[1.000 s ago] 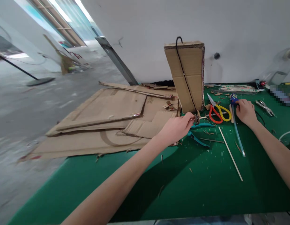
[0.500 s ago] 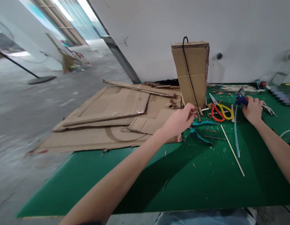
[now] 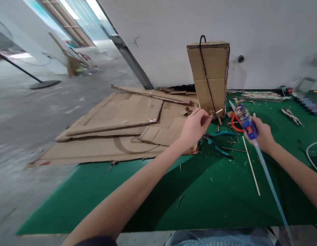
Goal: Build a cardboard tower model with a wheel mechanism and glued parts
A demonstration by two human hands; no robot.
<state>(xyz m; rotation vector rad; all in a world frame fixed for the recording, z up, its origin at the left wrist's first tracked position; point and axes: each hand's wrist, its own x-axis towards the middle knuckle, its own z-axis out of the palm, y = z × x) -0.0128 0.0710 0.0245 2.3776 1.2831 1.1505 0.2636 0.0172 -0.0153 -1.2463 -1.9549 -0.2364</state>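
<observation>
My left hand [image 3: 195, 125] pinches a thin wooden stick [image 3: 219, 111] that has a small corrugated cardboard piece [image 3: 213, 115] around it. Just behind stands an upright cardboard box [image 3: 215, 68] with a bent black wire [image 3: 206, 77] running down its front. My right hand [image 3: 264, 135] is wrapped round a blue hot glue gun [image 3: 247, 123], its nozzle end tilted up and to the left. From its back a long translucent glue stick [image 3: 271, 184] trails towards the table's front edge. Under the glue gun lie scissors [image 3: 235, 123], their second handle now hidden.
Teal-handled pliers [image 3: 220, 150], a metal rod [image 3: 232, 149] and a pale stick [image 3: 251, 167] lie on the green table [image 3: 199, 205]. Flat cardboard sheets [image 3: 117, 119] are piled at the left. Silver locking pliers [image 3: 291, 116] and a white cable [image 3: 311, 159] are at the right.
My right hand has lifted the glue gun and brought it left and nearer, over the scissors. My left hand has moved slightly up and left with the stick.
</observation>
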